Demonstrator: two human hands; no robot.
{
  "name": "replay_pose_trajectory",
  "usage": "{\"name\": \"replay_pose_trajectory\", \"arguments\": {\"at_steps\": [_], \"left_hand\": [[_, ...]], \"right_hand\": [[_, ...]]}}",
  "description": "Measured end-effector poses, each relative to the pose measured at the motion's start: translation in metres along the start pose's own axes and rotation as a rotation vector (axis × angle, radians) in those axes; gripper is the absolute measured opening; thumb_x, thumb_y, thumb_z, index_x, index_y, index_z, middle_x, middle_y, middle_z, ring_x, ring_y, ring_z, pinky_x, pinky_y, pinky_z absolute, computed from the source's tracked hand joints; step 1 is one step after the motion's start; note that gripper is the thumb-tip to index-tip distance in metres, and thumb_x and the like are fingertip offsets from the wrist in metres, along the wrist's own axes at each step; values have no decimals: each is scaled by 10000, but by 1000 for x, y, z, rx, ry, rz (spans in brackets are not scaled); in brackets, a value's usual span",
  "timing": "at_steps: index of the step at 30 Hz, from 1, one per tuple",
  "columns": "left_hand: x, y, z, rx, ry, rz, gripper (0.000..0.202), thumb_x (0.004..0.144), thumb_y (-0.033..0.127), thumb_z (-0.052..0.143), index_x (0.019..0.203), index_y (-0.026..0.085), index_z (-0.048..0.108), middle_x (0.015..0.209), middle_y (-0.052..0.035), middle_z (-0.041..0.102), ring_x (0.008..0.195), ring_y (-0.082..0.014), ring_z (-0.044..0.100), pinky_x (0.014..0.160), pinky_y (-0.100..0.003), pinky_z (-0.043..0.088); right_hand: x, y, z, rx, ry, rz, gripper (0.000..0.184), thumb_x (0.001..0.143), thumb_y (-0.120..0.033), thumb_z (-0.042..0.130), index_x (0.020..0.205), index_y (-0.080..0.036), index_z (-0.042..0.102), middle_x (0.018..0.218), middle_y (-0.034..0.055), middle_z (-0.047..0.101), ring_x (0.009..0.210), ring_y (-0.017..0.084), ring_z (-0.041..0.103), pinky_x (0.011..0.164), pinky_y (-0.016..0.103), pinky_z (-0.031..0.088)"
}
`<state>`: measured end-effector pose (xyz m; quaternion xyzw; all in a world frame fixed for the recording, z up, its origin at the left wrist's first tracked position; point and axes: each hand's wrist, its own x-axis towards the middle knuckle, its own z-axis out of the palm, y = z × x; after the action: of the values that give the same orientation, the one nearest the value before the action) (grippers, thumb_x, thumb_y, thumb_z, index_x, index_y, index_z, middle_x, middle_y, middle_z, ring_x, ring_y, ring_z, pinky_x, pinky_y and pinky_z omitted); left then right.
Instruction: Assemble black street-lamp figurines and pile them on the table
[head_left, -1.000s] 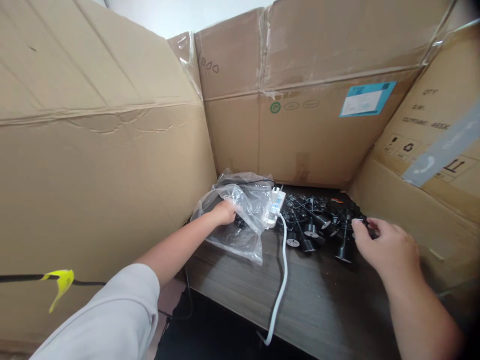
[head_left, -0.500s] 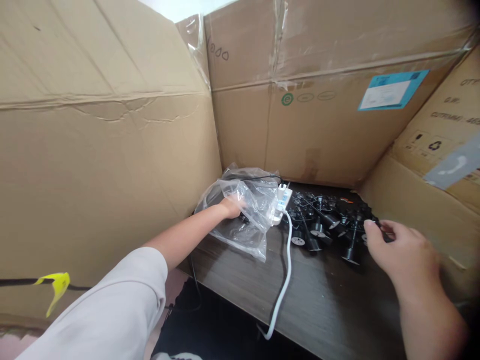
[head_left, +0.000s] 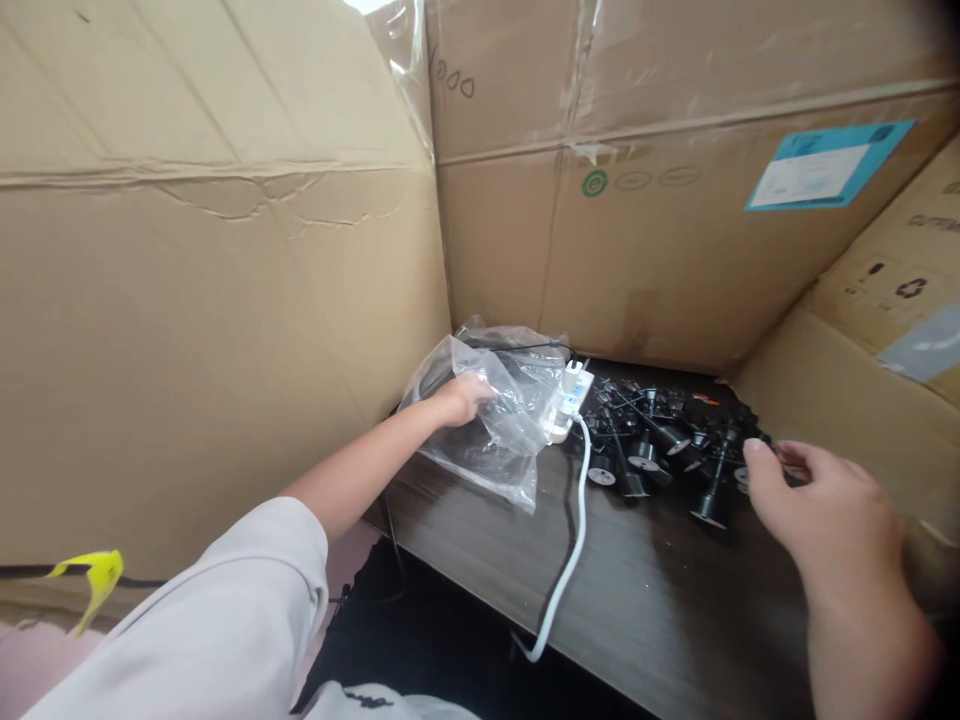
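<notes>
My left hand (head_left: 466,396) is at the mouth of a clear plastic bag (head_left: 517,455), its fingers closed on the crumpled film. Parts of the fingertips are hidden by the plastic. To the right, my right hand (head_left: 821,500) has thumb and fingers curled round a small black part (head_left: 795,478), mostly hidden by the hand. Beside it lies a pile of black plastic parts (head_left: 652,435) with stems and round, pale-faced ends. One of these parts (head_left: 714,495) stands at the pile's front, close to my right thumb.
A white power strip (head_left: 574,400) with a thick white cord (head_left: 574,560) sits between bag and pile on the dark wooden table (head_left: 637,590). Large cardboard boxes stand left (head_left: 225,330), behind (head_left: 675,260) and right (head_left: 847,400). A yellow tag (head_left: 97,580) hangs on a black cable.
The view has shifted slightly. My left hand has risen a little within the bag's folds, and the film around it has moved. My right hand stays beside the pile, still curled.
</notes>
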<state>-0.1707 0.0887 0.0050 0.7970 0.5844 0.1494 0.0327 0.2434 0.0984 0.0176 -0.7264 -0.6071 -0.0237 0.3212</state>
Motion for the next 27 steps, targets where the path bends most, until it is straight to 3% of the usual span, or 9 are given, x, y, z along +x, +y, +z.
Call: {"name": "replay_pose_trajectory", "arguments": {"at_steps": [5, 12, 15, 20, 24, 27], "left_hand": [[-31, 8, -14, -70, 49, 100, 447, 710, -6, 550, 1028, 233, 753, 1137, -90, 636, 1129, -261, 528, 1024, -384, 402], [-74, 29, -22, -220, 132, 160, 293, 802, 126, 566, 978, 265, 755, 1118, -118, 660, 1102, -271, 530, 989, -460, 418], [-88, 40, -28, -400, 242, 154, 176, 836, 259, 608, 915, 277, 764, 1054, -121, 689, 1043, -268, 558, 972, -463, 422], [-107, 59, -38, -768, 332, 109, 158, 806, 380, 681, 816, 254, 775, 960, -134, 719, 1003, -280, 615, 940, -468, 452], [-114, 83, -36, -1159, 422, -34, 251, 687, 463, 781, 718, 216, 748, 808, -111, 696, 895, -290, 641, 879, -486, 496], [-113, 111, -24, -1473, 465, -118, 319, 636, 489, 810, 659, 185, 717, 659, -69, 633, 717, -235, 627, 803, -462, 526]], "right_hand": [[-2, -2, -1, 17, 20, -7, 522, 747, -492, 470, 1014, -113, 710, 915, 205, 690, 939, 370, 628, 819, 451, 499], [-5, -2, 0, 83, 74, -56, 456, 751, -481, 477, 933, -131, 705, 867, 176, 676, 896, 346, 621, 828, 440, 486], [-7, -6, -2, 103, 67, -40, 441, 758, -464, 488, 935, -119, 698, 888, 186, 676, 903, 335, 622, 854, 435, 484], [-7, -4, -1, 131, 56, -73, 517, 763, -466, 477, 991, -58, 699, 939, 211, 684, 878, 310, 638, 857, 399, 488], [-8, -1, 4, 161, 160, -144, 494, 778, -449, 504, 1001, -54, 700, 935, 199, 694, 829, 296, 648, 820, 395, 510], [-20, -12, 1, 252, 258, -250, 416, 812, -423, 529, 980, -79, 691, 917, 172, 693, 808, 270, 650, 796, 377, 527]]}}
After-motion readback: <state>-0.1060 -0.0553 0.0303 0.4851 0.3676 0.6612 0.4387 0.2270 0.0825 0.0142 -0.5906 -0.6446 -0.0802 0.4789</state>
